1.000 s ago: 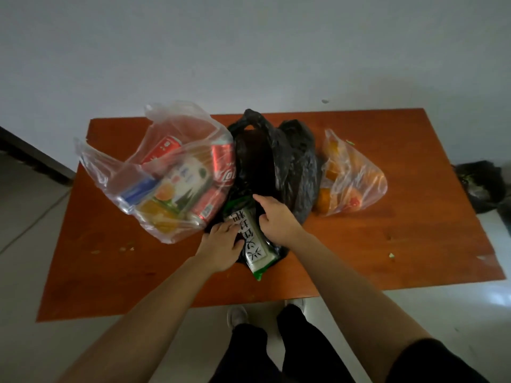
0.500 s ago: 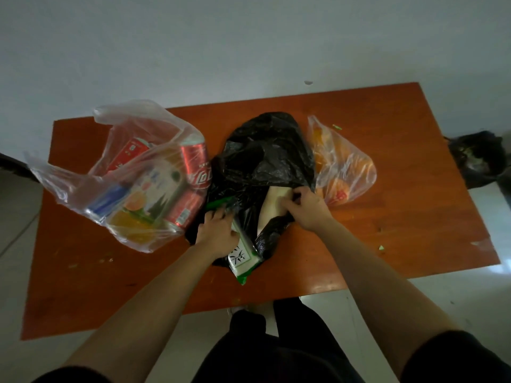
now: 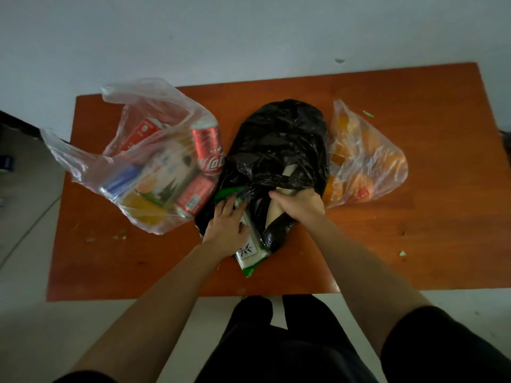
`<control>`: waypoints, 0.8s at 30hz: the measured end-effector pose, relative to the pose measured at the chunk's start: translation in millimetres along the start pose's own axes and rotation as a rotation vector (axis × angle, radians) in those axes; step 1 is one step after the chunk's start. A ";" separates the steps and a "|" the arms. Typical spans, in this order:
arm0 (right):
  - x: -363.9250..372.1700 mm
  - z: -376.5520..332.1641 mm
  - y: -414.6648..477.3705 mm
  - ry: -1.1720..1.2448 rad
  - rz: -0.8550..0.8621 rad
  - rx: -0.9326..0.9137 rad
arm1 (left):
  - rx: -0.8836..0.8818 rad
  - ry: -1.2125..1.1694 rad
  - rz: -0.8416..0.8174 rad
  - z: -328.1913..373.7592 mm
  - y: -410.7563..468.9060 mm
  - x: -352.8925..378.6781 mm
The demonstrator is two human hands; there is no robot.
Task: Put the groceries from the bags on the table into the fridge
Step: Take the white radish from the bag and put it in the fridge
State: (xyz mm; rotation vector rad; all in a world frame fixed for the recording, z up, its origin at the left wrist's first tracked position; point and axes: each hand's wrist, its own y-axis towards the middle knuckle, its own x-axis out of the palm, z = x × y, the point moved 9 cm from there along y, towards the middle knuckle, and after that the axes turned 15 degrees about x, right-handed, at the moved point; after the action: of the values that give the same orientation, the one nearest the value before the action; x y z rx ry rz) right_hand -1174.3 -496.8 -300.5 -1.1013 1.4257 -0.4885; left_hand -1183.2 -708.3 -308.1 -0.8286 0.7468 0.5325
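A black plastic bag [image 3: 279, 145] lies in the middle of the orange table [image 3: 414, 217]. A green-and-white packet [image 3: 251, 254] sticks out of its near end. My left hand [image 3: 228, 225] rests flat on that packet and the bag's left side. My right hand [image 3: 298, 204] grips the bag's edge over a pale beige item [image 3: 273, 214] inside. Left of it lies a clear bag [image 3: 132, 150] with red cans [image 3: 208, 150] and cartons. On the right a clear bag [image 3: 367, 158] holds orange fruit.
A white wall runs behind the table. Small green scraps [image 3: 402, 253] lie on the table's right side. My dark-trousered legs stand at the table's near edge. A dark object [image 3: 507, 139] sits at the far right edge of view.
The black bag's handles dropped and its mouth was pulled open. My right hand moved from the packet to the bag's right edge, baring a beige item. My left hand slid onto the packet.
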 end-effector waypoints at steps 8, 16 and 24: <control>-44.7 -7.0 -11.3 0.490 -0.147 -0.015 | -0.012 0.085 -0.083 1.5 -6.5 -8.4; -67.1 -76.8 -53.9 -0.131 0.047 -0.522 | -0.053 0.059 -0.028 6.8 -12.7 -10.8; -4.4 -34.5 -70.8 -0.795 0.363 -0.803 | 0.067 0.104 -0.016 33.7 -30.5 0.9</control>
State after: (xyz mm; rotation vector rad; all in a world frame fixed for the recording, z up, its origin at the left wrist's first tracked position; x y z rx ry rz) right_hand -1183.6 -536.4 -233.0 -1.3839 1.0433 0.7880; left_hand -1149.2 -698.4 -279.6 -0.8040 0.8485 0.4505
